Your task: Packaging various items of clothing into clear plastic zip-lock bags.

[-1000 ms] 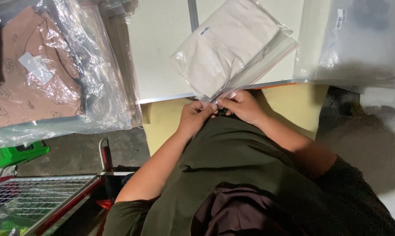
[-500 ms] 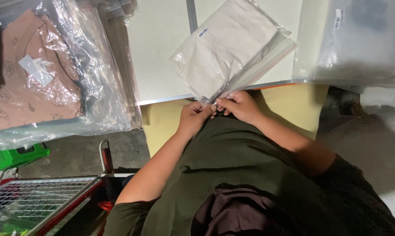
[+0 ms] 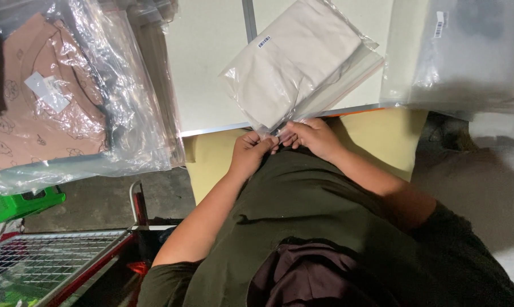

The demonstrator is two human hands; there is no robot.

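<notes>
Head view: my left hand [image 3: 250,152] and right hand [image 3: 313,138] are together, both pinched on the near edge of the clear bag [image 3: 302,62] holding folded beige cloth; the bag lies on the white table [image 3: 206,68], its near corner overhanging. Step in hand, as I judge: closing the bag mouth. Next move calls for even fingertip pressure along the seal

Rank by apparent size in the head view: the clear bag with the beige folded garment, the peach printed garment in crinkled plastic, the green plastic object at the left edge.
1. Peach printed garment in crinkled plastic, though partly cropped.
2. Clear bag with the beige folded garment, pinched by both hands.
3. Green plastic object, also cropped.
</notes>
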